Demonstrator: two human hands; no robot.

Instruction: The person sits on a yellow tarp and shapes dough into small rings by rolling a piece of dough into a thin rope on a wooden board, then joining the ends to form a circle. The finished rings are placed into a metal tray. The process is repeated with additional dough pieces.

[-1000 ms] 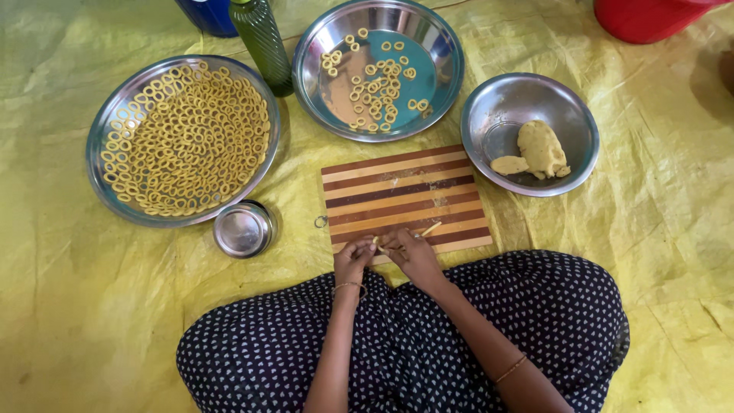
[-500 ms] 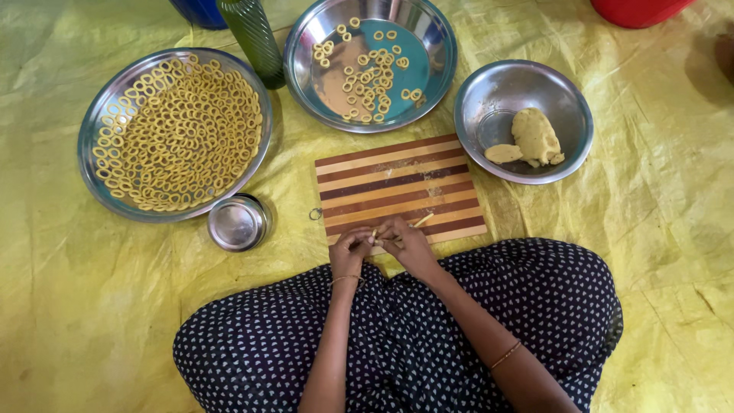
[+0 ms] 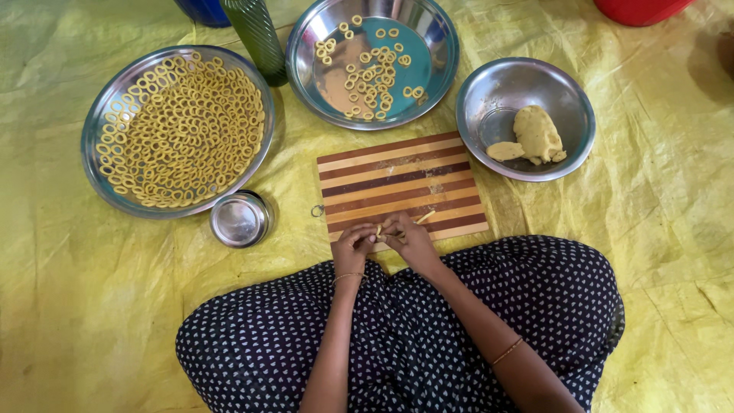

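Yellow dough strip (image 3: 380, 231) pinched by 2 hands, left (image 3: 352, 248) and right (image 3: 410, 239).
3 steel plates, 1 striped board (image 3: 397, 180); strip's axis unclear.

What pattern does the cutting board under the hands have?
The cutting board has lengthwise stripes of light and dark brown wood, seen in the head view.

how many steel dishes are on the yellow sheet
4. A big plate full of dough rings at far left, a small bowl just below it, a plate with few rings at top centre, and a bowl holding dough lumps at right.
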